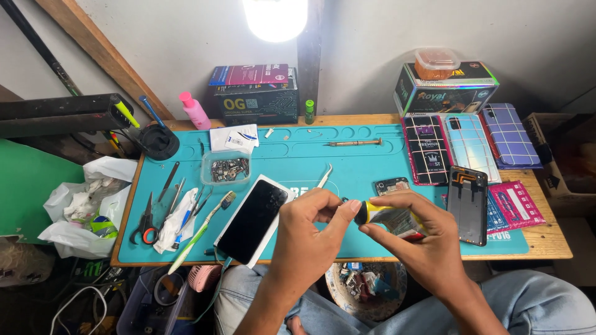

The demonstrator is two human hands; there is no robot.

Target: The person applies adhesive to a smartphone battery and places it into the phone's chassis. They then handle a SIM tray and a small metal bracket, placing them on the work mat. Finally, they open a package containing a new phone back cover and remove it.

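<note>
My right hand (pixel 422 245) grips a crumpled yellow glue tube (pixel 392 218) with a black nozzle, held above the front edge of the teal work mat (pixel 366 161). My left hand (pixel 310 232) pinches the tube's black cap end (pixel 359 213) between thumb and fingers. A smartphone with a dark screen (pixel 253 220) lies on the mat just left of my left hand. A small circuit board (pixel 391 185) lies on the mat behind the hands. A phone frame with its back open (pixel 469 203) rests to the right.
Tweezers (pixel 325 176), a screwdriver (pixel 355 143), a toothbrush (pixel 202 231), scissors (pixel 144 224) and a clear tray of small parts (pixel 226 169) lie on the mat. Phone cases (pixel 472 146) and boxes (pixel 444 90) stand at the back right. A bowl of parts (pixel 366 288) sits between my knees.
</note>
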